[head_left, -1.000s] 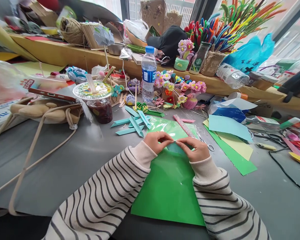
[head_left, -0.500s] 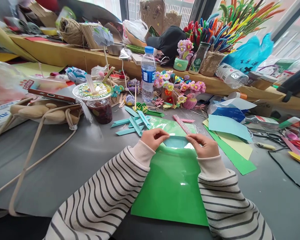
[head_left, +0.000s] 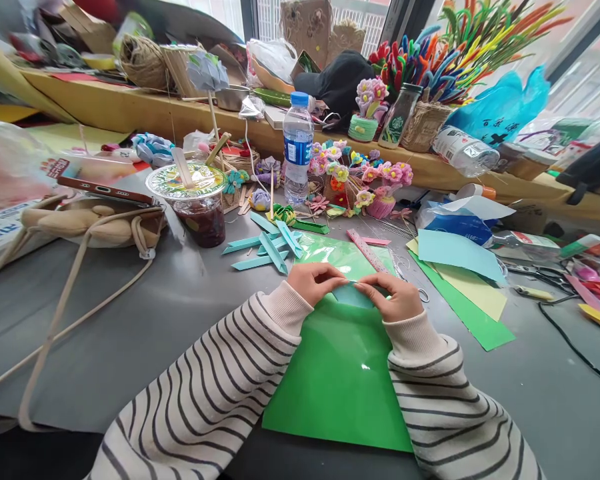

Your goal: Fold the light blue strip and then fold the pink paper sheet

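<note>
A small light-blue paper strip (head_left: 353, 295) is pinched between my two hands along its far edge. My left hand (head_left: 314, 283) is closed on the paper's left part, thumb and fingertips together. My right hand (head_left: 394, 293) grips it close beside, the fingertips of both hands nearly meeting. Below lies a glossy green sheet (head_left: 343, 380), with its far part pale from glare. Just beyond my hands, a pink ruler (head_left: 367, 251) lies slanted. Several folded light-blue paper strips (head_left: 269, 250) are heaped to the left of the sheet's far end.
A lidded cup of dark drink (head_left: 200, 220) and a beige bag (head_left: 95, 223) stand at left. A water bottle (head_left: 297, 150) and crocheted flowers (head_left: 337, 170) are at the back. Coloured paper sheets (head_left: 463, 257), scissors (head_left: 545, 273) and a black cable (head_left: 575, 343) lie at right.
My right hand has moved left toward my left hand, so the fingertips are now nearly together on the blue paper. The left hand has shifted slightly to the right.
</note>
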Motion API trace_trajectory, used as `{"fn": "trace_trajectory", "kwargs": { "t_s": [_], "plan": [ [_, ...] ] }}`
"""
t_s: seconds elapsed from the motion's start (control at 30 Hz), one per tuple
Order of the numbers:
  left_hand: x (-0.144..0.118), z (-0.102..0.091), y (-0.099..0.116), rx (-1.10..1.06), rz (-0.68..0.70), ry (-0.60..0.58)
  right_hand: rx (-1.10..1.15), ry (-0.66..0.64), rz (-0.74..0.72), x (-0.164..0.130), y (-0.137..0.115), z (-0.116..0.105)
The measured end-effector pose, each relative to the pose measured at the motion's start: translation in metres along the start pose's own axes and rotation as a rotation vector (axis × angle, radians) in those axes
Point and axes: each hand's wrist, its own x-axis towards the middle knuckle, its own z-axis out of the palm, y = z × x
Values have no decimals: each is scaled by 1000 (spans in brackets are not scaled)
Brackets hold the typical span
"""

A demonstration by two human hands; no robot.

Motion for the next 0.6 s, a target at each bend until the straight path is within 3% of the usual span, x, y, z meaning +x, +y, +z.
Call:
{"fn": "trace_trajectory", "kwargs": {
  "t_s": [0.13,0.43,0.6],
  "plan": [
    [1,-3,2,-16,-89,71,78,33,160,1,5,-8],
    [2,-3,4,-196,-186,114,118,94,268,2,4,-11],
    [2,-5,9,-381,-245,223,284,84,422,3,-4,-13]
  ]
}}
